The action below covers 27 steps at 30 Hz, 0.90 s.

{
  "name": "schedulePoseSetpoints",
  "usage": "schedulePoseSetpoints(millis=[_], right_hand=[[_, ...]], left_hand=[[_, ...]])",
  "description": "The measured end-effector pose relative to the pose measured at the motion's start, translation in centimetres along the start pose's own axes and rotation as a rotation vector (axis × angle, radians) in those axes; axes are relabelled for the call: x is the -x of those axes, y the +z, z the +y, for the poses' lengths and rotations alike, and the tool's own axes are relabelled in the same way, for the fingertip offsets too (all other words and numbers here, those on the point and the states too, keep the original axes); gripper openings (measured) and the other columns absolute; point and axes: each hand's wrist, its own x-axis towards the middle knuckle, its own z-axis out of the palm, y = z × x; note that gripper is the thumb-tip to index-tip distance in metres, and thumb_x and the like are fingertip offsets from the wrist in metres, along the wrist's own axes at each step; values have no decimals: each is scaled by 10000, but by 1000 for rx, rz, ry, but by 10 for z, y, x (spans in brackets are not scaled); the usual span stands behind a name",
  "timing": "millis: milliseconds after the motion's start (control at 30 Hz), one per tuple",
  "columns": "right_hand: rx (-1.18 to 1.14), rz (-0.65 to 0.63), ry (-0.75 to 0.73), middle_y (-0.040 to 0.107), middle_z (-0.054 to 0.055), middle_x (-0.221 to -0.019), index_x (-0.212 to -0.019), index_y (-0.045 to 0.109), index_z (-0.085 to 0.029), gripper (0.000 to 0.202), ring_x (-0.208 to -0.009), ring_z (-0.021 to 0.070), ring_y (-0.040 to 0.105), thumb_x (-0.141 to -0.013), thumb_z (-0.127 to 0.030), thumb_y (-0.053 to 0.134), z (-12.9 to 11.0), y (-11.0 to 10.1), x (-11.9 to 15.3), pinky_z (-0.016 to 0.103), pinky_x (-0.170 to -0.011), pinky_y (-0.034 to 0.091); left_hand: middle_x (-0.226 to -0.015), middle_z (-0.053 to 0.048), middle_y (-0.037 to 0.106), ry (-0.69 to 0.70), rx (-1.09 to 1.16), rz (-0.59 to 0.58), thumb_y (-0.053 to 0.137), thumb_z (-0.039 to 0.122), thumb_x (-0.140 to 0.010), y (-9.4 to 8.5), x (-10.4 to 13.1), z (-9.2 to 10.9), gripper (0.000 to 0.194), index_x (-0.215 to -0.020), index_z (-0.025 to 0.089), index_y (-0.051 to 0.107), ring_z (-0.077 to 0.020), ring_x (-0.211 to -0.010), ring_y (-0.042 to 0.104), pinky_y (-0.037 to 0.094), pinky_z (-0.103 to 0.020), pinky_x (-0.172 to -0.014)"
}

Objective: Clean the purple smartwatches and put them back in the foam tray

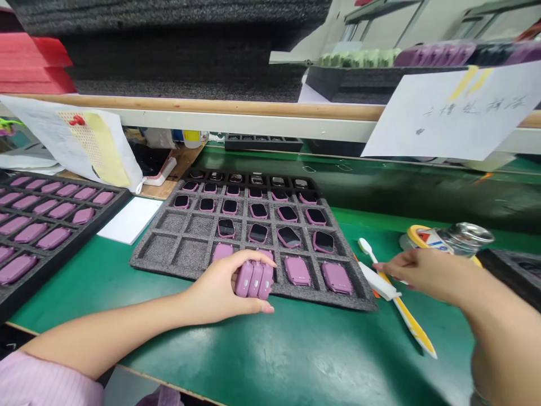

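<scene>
One left hand (215, 287), bare, pale mauve striped sleeve (51, 378) at its arm: fingers curled around a row of three mauve, rounded-rectangular cases (255, 279), set side by side with their narrow edges showing, held just over the near edge of a dark grey foam tray (186, 251). One right hand (435, 273), bare: fingers drawn close together beside the neck of a white-and-yellow toothbrush (414, 327); whether they grip it cannot be told. Toothbrush: on the glossy green tabletop (304, 349), right of the foam tray, white bristle end pointing away from the person. One white elongated piece (380, 283), material unclear, lies against the toothbrush handle. Foam tray contents: in the nearest row, mauve pieces (297, 270) with plain backs upward, one partly hidden by the left hand; behind these, rows of mauve-rimmed units with glossy black faces (289, 237). To the left: one black foam tray (122, 197) filled with mauve cases, and a white rectangular sheet (129, 220) between both trays. Beyond the right hand: one clear glass jar (465, 242) with a silvery top, a roll of yellow tape (416, 231) just beside it. Above: one shelf with a pale wooden edge (211, 107), bearing black foam slabs (177, 67) and red foam (34, 65).
</scene>
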Motion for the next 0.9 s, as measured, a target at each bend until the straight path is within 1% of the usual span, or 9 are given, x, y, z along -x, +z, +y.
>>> schedulePoseSetpoints(millis=[133,233,367,400,467,600,667,767,900], right_hand=[[-60,-222,57,585,36,-467,-413,525,-212,349,-433,172,533,-722,-138,669,-16,2,1,301,-504,371],[-75,-81,81,596,68,-574,-614,591,-218,253,-542,230,576,-838,-144,499,-27,-11,1,342,-577,414],[-150,222,-57,603,165,-933,-1056,603,-211,327,-984,333,602,-962,-290,301,-62,-23,24,397,-727,446],[-195,294,-163,602,158,-959,-1041,595,-226,336,-975,328,591,-976,-334,283,-76,-23,36,400,-735,440],[-369,452,-589,617,104,-808,-869,601,-234,376,-752,269,569,-1002,-350,269,-106,-17,63,381,-673,404],[-313,534,-1036,547,44,-675,-662,583,-209,424,-644,190,478,-995,-261,326,-154,-2,98,349,-662,350],[-230,634,-1056,532,44,-657,-645,595,-195,418,-649,190,452,-991,-213,361,-162,1,95,354,-672,334],[-224,723,-918,507,35,-633,-639,590,-196,411,-638,188,428,-996,-228,389,-157,2,81,348,-648,302],[-334,642,-969,508,30,-651,-637,563,-192,418,-639,172,448,-1003,-230,366,-152,5,82,324,-646,309]], left_hand=[[-1112,-55,701,6,-2,13,888,243,-645,1,0,-1,585,-1161,248,612,-266,-1035,701,496,-472,-1010],[-1118,-62,703,10,-10,21,895,260,-637,1,0,-1,589,-1156,241,617,-275,-1046,697,486,-474,-1019],[-1132,-68,707,27,-22,27,906,278,-622,2,-1,-1,600,-1151,231,627,-281,-1080,682,482,-450,-1021],[-1145,-69,706,33,-29,33,909,281,-617,2,-1,-1,603,-1149,228,631,-281,-1089,677,482,-440,-1021],[-1182,-71,699,47,-55,53,920,292,-599,2,-1,-2,629,-1156,223,635,-279,-1106,665,482,-421,-1018],[-1191,-80,697,110,-123,77,899,305,-621,3,-2,-3,662,-1212,195,622,-270,-1076,658,489,-401,-987],[-1099,-72,716,92,-138,72,890,300,-623,3,-3,-4,658,-1215,179,630,-261,-999,667,511,-389,-925],[-998,-53,721,7,-113,77,925,327,-563,3,-5,-5,714,-1206,182,649,-252,-919,662,527,-377,-853],[-1069,-65,711,35,-97,90,944,319,-523,4,-7,-5,744,-1197,184,658,-253,-970,651,509,-377,-909]])
